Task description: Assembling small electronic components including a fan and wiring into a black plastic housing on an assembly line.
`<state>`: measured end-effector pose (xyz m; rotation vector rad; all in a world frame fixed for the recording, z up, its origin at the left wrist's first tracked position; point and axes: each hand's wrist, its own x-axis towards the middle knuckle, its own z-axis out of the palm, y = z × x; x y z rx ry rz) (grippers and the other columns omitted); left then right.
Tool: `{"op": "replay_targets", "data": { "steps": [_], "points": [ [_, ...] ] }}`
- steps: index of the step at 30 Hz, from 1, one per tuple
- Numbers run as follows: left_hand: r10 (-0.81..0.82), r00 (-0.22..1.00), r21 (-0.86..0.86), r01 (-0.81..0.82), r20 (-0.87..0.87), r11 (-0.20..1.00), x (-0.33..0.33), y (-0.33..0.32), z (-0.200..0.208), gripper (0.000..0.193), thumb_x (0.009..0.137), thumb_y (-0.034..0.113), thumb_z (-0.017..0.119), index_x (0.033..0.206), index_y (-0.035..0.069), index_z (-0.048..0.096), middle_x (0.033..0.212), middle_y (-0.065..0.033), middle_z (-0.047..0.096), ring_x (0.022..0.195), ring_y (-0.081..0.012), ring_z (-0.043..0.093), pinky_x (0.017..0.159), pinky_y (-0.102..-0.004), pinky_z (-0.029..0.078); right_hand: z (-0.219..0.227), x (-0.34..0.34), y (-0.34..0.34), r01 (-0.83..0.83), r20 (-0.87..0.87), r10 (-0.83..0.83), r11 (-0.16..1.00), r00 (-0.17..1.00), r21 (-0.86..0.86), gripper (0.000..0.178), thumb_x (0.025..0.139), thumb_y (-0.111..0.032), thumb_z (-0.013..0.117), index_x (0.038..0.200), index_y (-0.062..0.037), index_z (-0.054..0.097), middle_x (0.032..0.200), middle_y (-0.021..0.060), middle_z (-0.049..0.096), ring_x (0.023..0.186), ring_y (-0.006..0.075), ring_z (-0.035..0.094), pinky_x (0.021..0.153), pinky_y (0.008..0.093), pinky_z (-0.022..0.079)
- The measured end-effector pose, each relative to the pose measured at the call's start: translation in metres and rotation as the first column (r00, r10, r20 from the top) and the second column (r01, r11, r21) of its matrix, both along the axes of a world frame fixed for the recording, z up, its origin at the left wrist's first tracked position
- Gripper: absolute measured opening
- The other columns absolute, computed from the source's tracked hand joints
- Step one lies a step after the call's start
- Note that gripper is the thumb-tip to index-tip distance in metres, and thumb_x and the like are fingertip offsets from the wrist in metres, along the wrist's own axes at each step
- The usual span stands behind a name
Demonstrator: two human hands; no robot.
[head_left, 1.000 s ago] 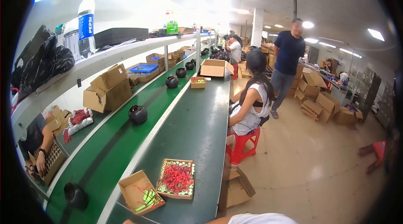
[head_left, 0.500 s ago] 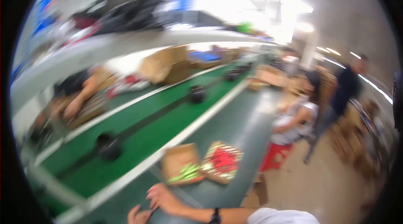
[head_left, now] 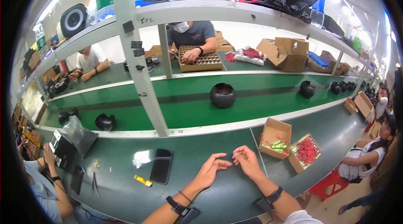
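Observation:
Over the dark green tabletop, my left hand (head_left: 213, 169) has its fingers stretched out and apart, with nothing visible in it. Close beside its fingertips, my right hand (head_left: 247, 161) has thumb and fingers pinched together; whatever they hold, if anything, is too small to make out. Right of my hands stands an open cardboard box (head_left: 272, 131) with lime-green wired cells inside. Touching it is a second box (head_left: 296, 163), filled with red-wired parts (head_left: 305, 150). To the left lie a black smartphone (head_left: 161, 169) and a small yellow tube-like item (head_left: 143, 180).
Beyond a pale rail runs a green conveyor belt (head_left: 184, 112) carrying black round shells (head_left: 222, 96). A white post (head_left: 142, 77) and an overhead shelf (head_left: 222, 11) stand in front. Across the belt a person works at a partitioned box (head_left: 201, 65). People sit at left and right; a red stool (head_left: 331, 184) stands right.
The view has swung left and steadied from a blur. My hands now show mid-table, raised from the lower edge. The black shells appear at different places on the belt.

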<state>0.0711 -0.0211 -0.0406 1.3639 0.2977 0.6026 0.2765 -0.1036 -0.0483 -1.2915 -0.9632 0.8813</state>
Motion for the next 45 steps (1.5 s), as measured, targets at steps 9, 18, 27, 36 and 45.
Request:
{"op": "replay_targets", "data": {
  "steps": [9,18,27,36,45],
  "points": [
    [0.069,0.995,-0.052,-0.066,0.066,0.996,0.006,0.003,-0.019,0.047,0.115,0.021,0.039,0.157,0.0,0.036,0.165,-0.021,0.037,0.152,-0.0375,0.04,0.124,-0.0504,0.039,0.037,-0.01,0.006,-0.009,-0.012,0.008,0.999,1.0,-0.054,0.065,0.101,-0.007,0.068,0.159,-0.0072,0.04,0.082,0.0018,0.067,0.071,0.0082,0.061,0.069,0.0253,0.052],
    [0.202,0.979,0.103,-0.204,0.03,0.974,-0.005,0.0,0.012,0.036,0.108,0.005,0.05,0.144,0.001,0.052,0.122,-0.0159,0.072,0.113,-0.0212,0.069,0.101,-0.0359,0.054,0.112,-0.025,0.06,-0.266,-0.313,0.225,0.959,0.923,-0.096,0.063,0.102,-0.015,0.065,0.159,-0.0123,0.039,0.072,-0.0005,0.056,0.055,0.006,0.042,0.045,0.0267,0.029],
    [0.972,0.192,0.532,-0.842,0.137,0.091,-0.218,0.163,0.065,0.038,0.096,0.008,0.07,0.132,0.005,0.057,0.113,-0.0131,0.068,0.092,-0.0211,0.068,0.08,-0.0345,0.057,0.018,-0.036,0.053,-0.335,-0.481,0.27,0.941,0.834,-0.053,0.037,0.104,-0.009,0.057,0.14,-0.0059,0.048,0.085,0.0054,0.062,0.068,0.0138,0.057,0.062,0.0307,0.046],
    [0.994,0.083,0.867,-0.488,-0.068,0.1,-0.295,0.283,-0.011,0.076,0.084,0.025,0.085,0.148,0.015,0.045,0.128,-0.0289,0.064,0.126,-0.0535,0.054,0.107,-0.0569,0.045,0.009,-0.032,0.051,-0.36,-0.425,0.325,0.933,0.845,-0.002,0.036,0.104,-0.005,0.056,0.14,-0.0034,0.05,0.089,0.0092,0.066,0.071,0.0168,0.061,0.066,0.0327,0.051],
    [0.953,0.295,0.93,-0.325,-0.071,0.17,-0.331,0.268,-0.036,0.078,0.097,0.02,0.069,0.164,0.006,0.032,0.151,-0.0267,0.057,0.133,-0.0366,0.06,0.114,-0.0415,0.043,-0.013,-0.048,0.065,-0.454,-0.406,0.442,0.888,0.799,0.073,0.045,0.105,-0.015,0.065,0.146,-0.0075,0.051,0.094,0.0029,0.064,0.077,0.0095,0.06,0.068,0.0284,0.053]
  ]
}}
